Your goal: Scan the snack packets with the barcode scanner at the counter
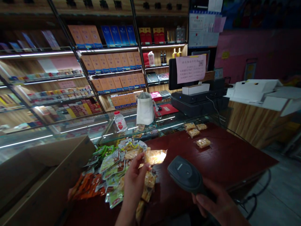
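Between thumb and fingers, my left hand (135,175) grips a clear-wrapped snack bar (155,156), lit brightly on its face. My right hand (213,199) is wrapped round the handle of a dark barcode scanner (185,174), whose head points left toward the bar. Just under and beside my left hand lies a heap of packaged snacks: green-and-white packets (113,161), orange packets (90,185) and more wrapped bars (148,185). Apart from the heap, a single wrapped bar (203,142) and a small group of bars (194,133) rest on the dark red table (174,147).
An open cardboard box (70,160) stands at the left. Behind the table, a glass counter (98,125) carries a bottle with a red cap (120,121) and a white bag (145,108). A monitor (173,75) stands behind a cash drawer (195,103); a cable (218,116) trails right.
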Demonstrator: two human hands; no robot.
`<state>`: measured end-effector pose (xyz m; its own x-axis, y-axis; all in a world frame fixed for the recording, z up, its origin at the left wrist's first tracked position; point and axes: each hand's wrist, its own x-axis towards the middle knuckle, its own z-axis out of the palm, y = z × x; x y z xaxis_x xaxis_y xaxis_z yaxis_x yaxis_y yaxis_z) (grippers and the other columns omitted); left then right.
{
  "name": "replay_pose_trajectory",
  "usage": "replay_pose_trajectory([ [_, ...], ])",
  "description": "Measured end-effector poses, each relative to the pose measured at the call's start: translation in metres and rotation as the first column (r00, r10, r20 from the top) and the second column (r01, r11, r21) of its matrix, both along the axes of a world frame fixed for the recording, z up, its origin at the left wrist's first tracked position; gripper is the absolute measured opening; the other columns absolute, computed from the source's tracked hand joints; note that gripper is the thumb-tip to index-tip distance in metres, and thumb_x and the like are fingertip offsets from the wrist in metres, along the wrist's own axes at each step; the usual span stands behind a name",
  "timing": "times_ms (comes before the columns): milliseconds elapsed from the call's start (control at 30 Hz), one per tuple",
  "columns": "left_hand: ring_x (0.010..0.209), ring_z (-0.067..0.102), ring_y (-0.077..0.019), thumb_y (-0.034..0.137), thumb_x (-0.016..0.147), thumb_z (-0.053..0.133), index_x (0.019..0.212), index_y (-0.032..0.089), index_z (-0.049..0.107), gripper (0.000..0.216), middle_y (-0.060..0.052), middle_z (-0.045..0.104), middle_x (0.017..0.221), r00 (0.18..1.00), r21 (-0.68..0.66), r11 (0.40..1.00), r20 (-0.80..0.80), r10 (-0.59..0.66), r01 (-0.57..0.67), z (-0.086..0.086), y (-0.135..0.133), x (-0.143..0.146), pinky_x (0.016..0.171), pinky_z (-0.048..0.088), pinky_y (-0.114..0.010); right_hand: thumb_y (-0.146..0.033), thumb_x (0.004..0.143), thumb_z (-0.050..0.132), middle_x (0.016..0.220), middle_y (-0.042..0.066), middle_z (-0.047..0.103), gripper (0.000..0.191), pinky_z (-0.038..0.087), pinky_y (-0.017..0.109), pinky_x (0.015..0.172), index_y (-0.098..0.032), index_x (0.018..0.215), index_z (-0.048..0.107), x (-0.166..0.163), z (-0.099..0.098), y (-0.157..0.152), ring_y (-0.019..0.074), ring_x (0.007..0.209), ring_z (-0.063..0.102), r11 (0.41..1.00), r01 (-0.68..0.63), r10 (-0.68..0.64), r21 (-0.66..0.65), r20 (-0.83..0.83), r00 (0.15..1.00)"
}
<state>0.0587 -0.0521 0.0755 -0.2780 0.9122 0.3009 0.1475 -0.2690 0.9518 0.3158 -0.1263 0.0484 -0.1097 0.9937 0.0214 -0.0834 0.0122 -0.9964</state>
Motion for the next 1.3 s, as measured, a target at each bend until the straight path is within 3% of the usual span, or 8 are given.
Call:
replay_pose_trajectory([
  [300,0.070,0.066,-0.0158,0.051,0.066,0.075,0.109,0.015,0.066,0.057,-0.004,0.072,0.090,0.975,-0.132,0.967,0.016,0.224,-0.219,0.017,0.008,-0.064,0.066,0.056,-0.028,-0.058,0.082,0.068,0.060,-0.002,0.058,0.040,0.037,0.022,0.046,-0.017,0.077,0.067,0.004,0.014,0.003,0.0086,0.046,0.047,0.996,-0.089,0.083,-0.031,-0.163,0.983],
  [533,0.069,0.068,-0.0232,0.050,0.069,0.067,0.094,0.017,0.060,0.042,-0.004,0.068,0.074,0.918,-0.288,0.875,-0.200,0.341,-0.388,0.002,0.020,-0.099,0.060,0.054,-0.034,-0.061,0.080,0.068,0.055,-0.003,0.058,0.044,0.036,0.020,0.042,-0.017,0.075,0.067,0.006,-0.006,0.007,0.0080,0.042,0.046,0.994,-0.077,0.064,-0.079,-0.165,0.984],
  [633,0.077,0.068,-0.0284,0.049,0.078,0.058,0.089,0.019,0.064,0.033,-0.008,0.069,0.076,0.756,-0.249,0.799,-0.557,0.344,-0.547,0.004,0.017,-0.103,0.072,0.054,-0.042,-0.061,0.079,0.069,0.056,-0.002,0.059,0.045,0.036,0.020,0.041,-0.016,0.074,0.067,0.008,-0.011,0.008,0.0081,0.042,0.047,0.994,-0.077,0.064,-0.078,-0.152,0.986],
  [767,0.102,0.062,-0.0362,0.049,0.083,0.052,0.098,0.015,0.068,0.040,-0.018,0.068,0.101,0.385,0.124,0.744,-0.793,0.473,-0.657,0.017,0.011,-0.097,0.091,0.047,-0.052,-0.059,0.079,0.070,0.057,-0.002,0.061,0.044,0.037,0.020,0.042,-0.016,0.072,0.068,0.016,-0.014,0.009,0.0078,0.041,0.049,0.995,-0.036,0.021,-0.093,-0.153,0.988],
  [867,0.099,0.062,-0.0318,0.049,0.086,0.051,0.109,0.015,0.065,0.044,-0.017,0.064,0.108,0.426,0.294,0.790,-0.714,0.556,-0.538,0.021,0.019,-0.067,0.091,0.049,-0.049,-0.059,0.077,0.072,0.062,0.000,0.066,0.043,0.040,0.021,0.043,-0.017,0.078,0.069,0.025,-0.017,0.010,0.0092,0.044,0.052,0.990,0.042,-0.066,-0.135,-0.179,0.982],
  [1000,0.085,0.065,-0.0213,0.044,0.087,0.054,0.104,0.021,0.066,0.031,-0.008,0.064,0.102,0.770,0.172,0.985,-0.628,0.110,0.000,-0.004,0.049,0.016,0.076,0.055,-0.036,-0.060,0.074,0.074,0.065,0.001,0.068,0.045,0.043,0.021,0.045,-0.019,0.091,0.069,0.041,-0.016,0.014,0.0105,0.047,0.054,0.956,0.225,-0.266,-0.187,-0.230,0.936],
  [1133,0.096,0.065,-0.0225,0.028,0.085,0.057,0.097,0.020,0.068,0.018,-0.009,0.069,0.101,0.731,-0.007,0.922,-0.607,-0.312,0.388,-0.057,0.086,0.115,0.090,0.053,-0.038,-0.061,0.075,0.073,0.061,0.000,0.065,0.045,0.040,0.019,0.041,-0.017,0.075,0.067,0.061,-0.015,0.017,0.0080,0.042,0.050,0.930,0.322,-0.362,-0.177,-0.282,0.889],
  [1300,0.137,0.043,-0.0285,0.024,0.073,0.071,0.133,0.010,0.052,0.064,-0.020,0.049,0.145,0.726,-0.165,0.896,-0.536,-0.431,0.411,-0.101,0.134,0.209,0.116,0.031,-0.040,-0.059,0.079,0.071,0.063,0.001,0.068,0.043,0.040,0.020,0.039,-0.018,0.091,0.070,0.085,-0.018,0.005,0.0097,0.042,0.051,0.887,0.417,-0.460,-0.198,-0.319,0.828],
])
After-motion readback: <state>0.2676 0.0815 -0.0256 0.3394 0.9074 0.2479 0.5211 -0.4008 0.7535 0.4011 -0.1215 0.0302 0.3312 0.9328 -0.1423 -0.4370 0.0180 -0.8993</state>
